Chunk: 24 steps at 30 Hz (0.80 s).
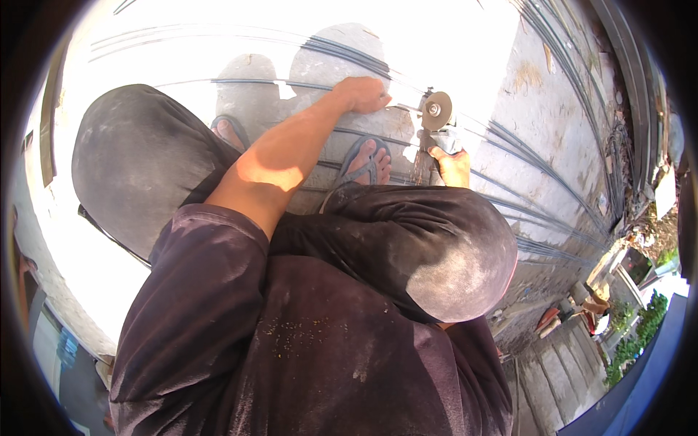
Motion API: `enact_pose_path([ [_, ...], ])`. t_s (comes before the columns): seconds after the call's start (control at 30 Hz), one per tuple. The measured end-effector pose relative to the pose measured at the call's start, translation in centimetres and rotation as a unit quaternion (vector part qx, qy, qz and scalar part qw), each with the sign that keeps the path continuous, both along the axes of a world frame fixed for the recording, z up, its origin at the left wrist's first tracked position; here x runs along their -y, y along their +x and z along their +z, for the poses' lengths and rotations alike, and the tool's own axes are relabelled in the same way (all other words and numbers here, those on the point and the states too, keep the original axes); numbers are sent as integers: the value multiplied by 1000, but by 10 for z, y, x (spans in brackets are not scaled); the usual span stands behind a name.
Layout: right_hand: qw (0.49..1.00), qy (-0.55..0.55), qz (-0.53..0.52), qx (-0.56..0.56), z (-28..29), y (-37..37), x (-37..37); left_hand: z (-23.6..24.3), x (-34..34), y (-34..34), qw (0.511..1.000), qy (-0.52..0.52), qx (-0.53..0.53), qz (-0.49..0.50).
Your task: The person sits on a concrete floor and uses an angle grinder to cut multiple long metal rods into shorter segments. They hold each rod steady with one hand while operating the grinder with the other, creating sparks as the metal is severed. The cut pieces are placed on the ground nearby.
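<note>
My right hand (452,166) is wrapped round the body of an angle grinder (445,136), partly hidden behind my knee. The grinder's round brown disc (436,110) faces up toward me, and a few orange sparks show just below and left of it. My left hand (361,94) is closed, knuckles up, over a thin steel rod (305,85) that runs into it from the left. Its fingertips are mostly hidden. Between my hands and my body, my sandalled foot (368,161) stands close beside the grinder, among more rods.
Several long steel rods (538,171) fan out over the concrete floor to the right, with another bundle (563,54) at the upper right. My bent knees (465,254) rise close to both forearms. Past the floor's right edge lie debris and planks (563,378). Strong sunlight washes out the far floor.
</note>
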State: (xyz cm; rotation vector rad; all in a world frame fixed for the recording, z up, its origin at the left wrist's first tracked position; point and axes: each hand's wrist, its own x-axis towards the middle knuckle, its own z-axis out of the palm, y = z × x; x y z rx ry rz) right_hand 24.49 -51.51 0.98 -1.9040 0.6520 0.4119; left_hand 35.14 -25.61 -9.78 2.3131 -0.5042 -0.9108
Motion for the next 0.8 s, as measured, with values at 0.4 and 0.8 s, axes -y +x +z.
enact_pose_path([
  [0.4,998,-3,-35,-51,11,-6,-9,-4,1,3,1000,8,1,6],
  [0.8,997,-12,-20,-69,-7,-15,7,5,1,6,1000,15,8,10],
])
